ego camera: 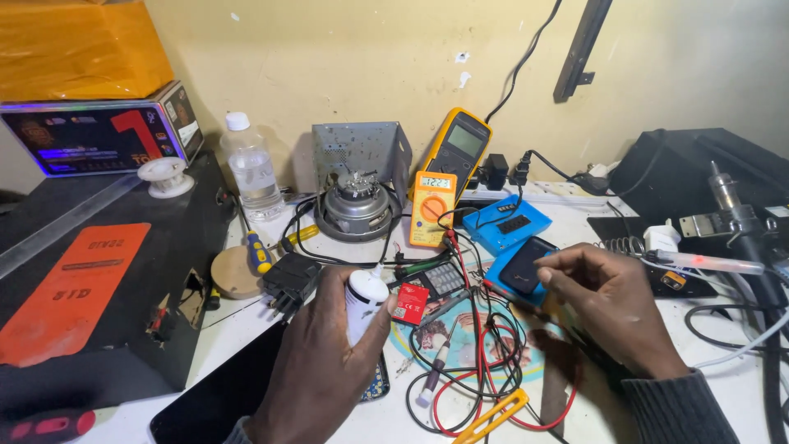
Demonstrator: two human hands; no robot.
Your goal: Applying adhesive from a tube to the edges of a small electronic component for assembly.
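1. Fingers (329,329) of left hand (316,362): clenched around small white bottle (364,300), held upright, near centre.
2. Fingers of right hand (612,308): pinched on dark phone (526,267) resting on blue pad (503,224), right of centre.
3. Bottle: judged light, smooth, slightly squeezable; best gripped at mid-body.
4. Orange multimeter (431,207) with red leads (477,345): noted farther back.

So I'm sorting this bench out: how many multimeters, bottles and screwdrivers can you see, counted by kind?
Multimeters: 2, a large yellow multimeter and a small orange multimeter.
Bottles: 2, a clear plastic bottle and a small white bottle held in the left hand.
Screwdrivers: 1, a blue and yellow screwdriver.
Total: 5.
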